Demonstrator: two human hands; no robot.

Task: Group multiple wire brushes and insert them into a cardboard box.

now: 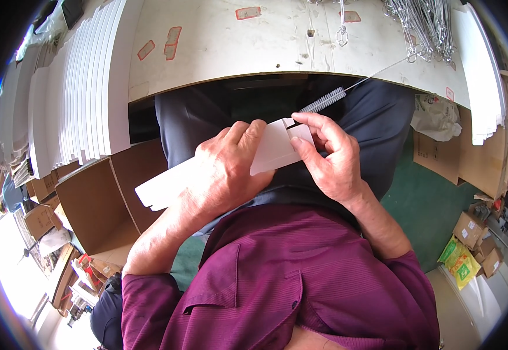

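White card blank (268,149), long and flat, sits right over the person's lap, just below the edge of the workbench (219,52). The left hand (227,169) is closed over the middle of it, fingers wrapped across the top face, pinning it steady. The right hand (330,154) grips the near end, thumb and forefinger pinching a small notched flap at the corner. That flap looks partly lifted and the rest of the card lies unfolded, its far end (154,195) poking out flat past the left wrist, so by my reckoning the folding is only at its start, with most creases not yet made.

Just behind the right hand's fingers a thin bristle brush on a wire (324,100) reaches off the bench. On the left, a big stack of flat white blanks (84,93) stands on edge above an open brown carton (99,198). A bundle of wire hooks (423,23) hangs at top right.
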